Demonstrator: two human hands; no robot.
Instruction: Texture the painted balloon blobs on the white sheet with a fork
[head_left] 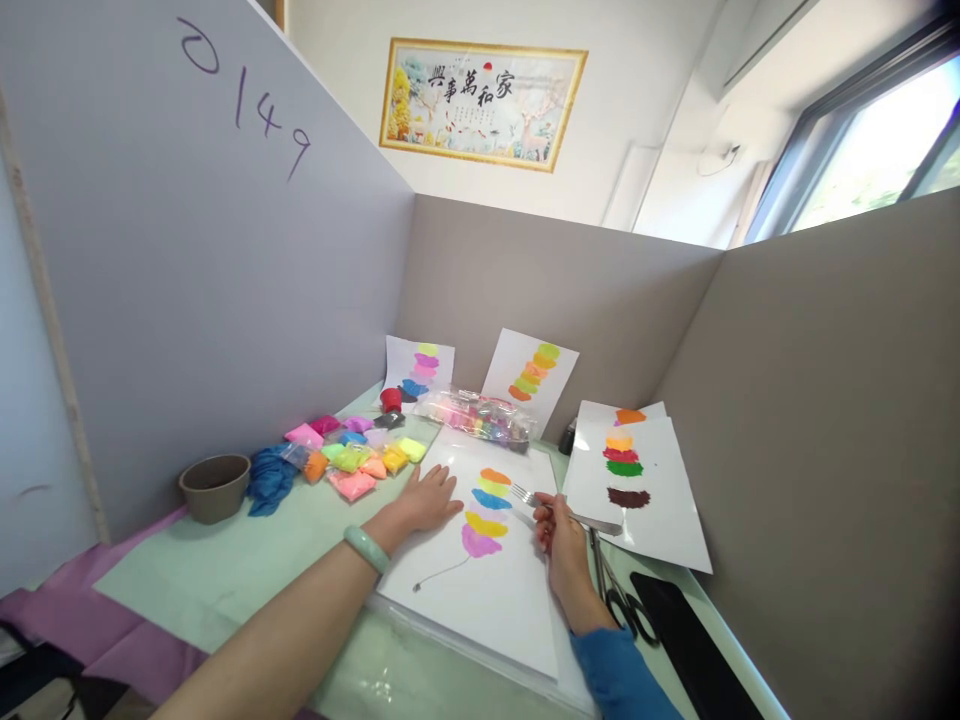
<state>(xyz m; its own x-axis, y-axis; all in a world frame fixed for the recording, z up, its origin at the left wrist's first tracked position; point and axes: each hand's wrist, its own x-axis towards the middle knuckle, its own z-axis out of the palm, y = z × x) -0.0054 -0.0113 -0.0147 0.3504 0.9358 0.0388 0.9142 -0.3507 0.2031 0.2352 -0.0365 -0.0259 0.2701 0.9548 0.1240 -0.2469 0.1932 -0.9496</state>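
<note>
A metal fork (536,497) lies near the centre of the frame, tines left, over a white sheet (480,580) with stacked colour smears (486,512), flat at lower centre.

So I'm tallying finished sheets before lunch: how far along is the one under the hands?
Three finished sheets lean or lie at the back. On the current sheet, five clay colour bands are stacked. The left hand steadies the paper; the right hand holds a fork at the bands. Unopened clay packets remain.
</note>
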